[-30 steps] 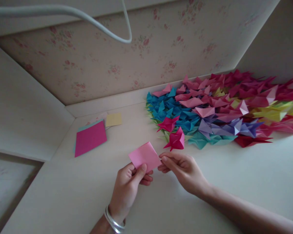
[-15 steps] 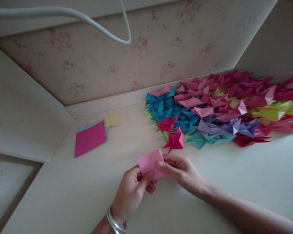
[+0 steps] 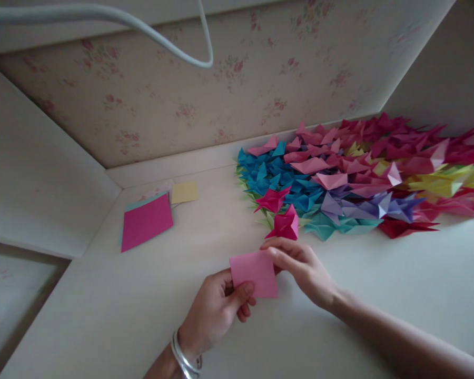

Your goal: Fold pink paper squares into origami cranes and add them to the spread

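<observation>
A light pink square of folded paper (image 3: 256,271) is held up just above the white desk. My left hand (image 3: 221,302), with silver bangles at the wrist, pinches its lower left part, thumb on the front face and fingers behind. At the upper right corner of the paper, my right hand (image 3: 298,266) has its thumb on the edge and its fingers curled behind, partly hidden. Just beyond my right hand lie two bright pink origami cranes (image 3: 286,223).
Many folded cranes (image 3: 347,181) in blue, pink, purple, yellow and red cover the right rear of the desk (image 3: 142,316). Magenta and teal paper sheets (image 3: 147,223) and a small yellow paper (image 3: 185,191) lie at left. A white cable (image 3: 174,50) hangs before the floral wall.
The pink paper has turned and shifted slightly right and down, now facing me more squarely. My right thumb has slid from its face up to the top right corner.
</observation>
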Action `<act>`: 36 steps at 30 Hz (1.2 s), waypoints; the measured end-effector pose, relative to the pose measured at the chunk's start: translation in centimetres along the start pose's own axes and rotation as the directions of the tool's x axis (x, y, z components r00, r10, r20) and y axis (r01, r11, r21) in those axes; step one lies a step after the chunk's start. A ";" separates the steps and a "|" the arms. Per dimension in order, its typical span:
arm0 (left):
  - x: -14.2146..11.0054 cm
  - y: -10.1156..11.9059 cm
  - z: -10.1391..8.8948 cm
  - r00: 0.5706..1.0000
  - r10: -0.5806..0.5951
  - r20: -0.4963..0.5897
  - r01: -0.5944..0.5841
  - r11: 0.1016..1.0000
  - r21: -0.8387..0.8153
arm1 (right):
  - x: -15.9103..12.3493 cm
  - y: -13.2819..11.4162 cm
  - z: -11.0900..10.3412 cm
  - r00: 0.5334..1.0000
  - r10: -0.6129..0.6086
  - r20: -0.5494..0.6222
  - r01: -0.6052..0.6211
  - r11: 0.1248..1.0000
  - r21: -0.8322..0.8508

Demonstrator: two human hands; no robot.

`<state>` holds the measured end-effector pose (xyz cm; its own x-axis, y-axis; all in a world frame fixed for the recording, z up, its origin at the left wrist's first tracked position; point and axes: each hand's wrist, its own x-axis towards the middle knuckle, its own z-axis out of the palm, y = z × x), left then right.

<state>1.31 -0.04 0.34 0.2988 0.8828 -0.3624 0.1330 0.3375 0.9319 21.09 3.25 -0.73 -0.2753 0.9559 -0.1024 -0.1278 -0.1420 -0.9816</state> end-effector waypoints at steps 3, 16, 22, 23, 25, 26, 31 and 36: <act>0.1 0.1 -0.2 0.996 0.067 -0.053 -0.066 0.998 0.012 | -0.3 0.0 0.4 0.999 -0.037 0.013 0.038 0.987 -0.153; 0.2 -1.7 1.1 0.833 0.503 -0.228 -0.403 0.836 0.373 | -0.4 0.9 2.0 0.998 -0.023 -0.061 0.034 0.980 0.196; 0.2 -1.4 0.6 0.835 0.497 -0.235 -0.390 0.837 0.385 | -1.5 0.8 1.7 0.991 -0.047 0.123 0.031 0.991 0.129; 0.1 -1.3 0.5 0.842 0.490 -0.226 -0.384 0.838 0.387 | -1.5 0.8 1.6 0.990 -0.048 0.131 0.030 0.990 0.135; 0.0 -1.1 0.3 0.852 0.475 -0.219 -0.369 0.843 0.392 | -1.5 0.7 1.4 0.989 -0.059 0.132 0.037 0.986 0.163; -0.1 -1.0 0.3 0.856 0.467 -0.221 -0.361 0.847 0.391 | -1.5 0.7 1.3 0.989 -0.070 0.133 0.046 0.984 0.173; -0.5 -0.3 0.4 0.851 0.446 -0.276 -0.349 0.875 0.336 | -1.8 0.4 0.9 0.982 -0.146 0.124 0.140 0.989 0.055; -0.6 -0.7 0.2 0.803 0.390 -0.451 -0.285 0.916 0.283 | -2.2 -0.2 0.7 0.943 -0.253 0.217 0.299 0.929 -0.218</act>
<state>1.17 -0.88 -0.04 -0.1349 0.9876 0.0798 0.3040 -0.0354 0.9520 21.01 0.97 -0.18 -0.4341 0.8813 0.1866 0.0063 0.2101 -0.9777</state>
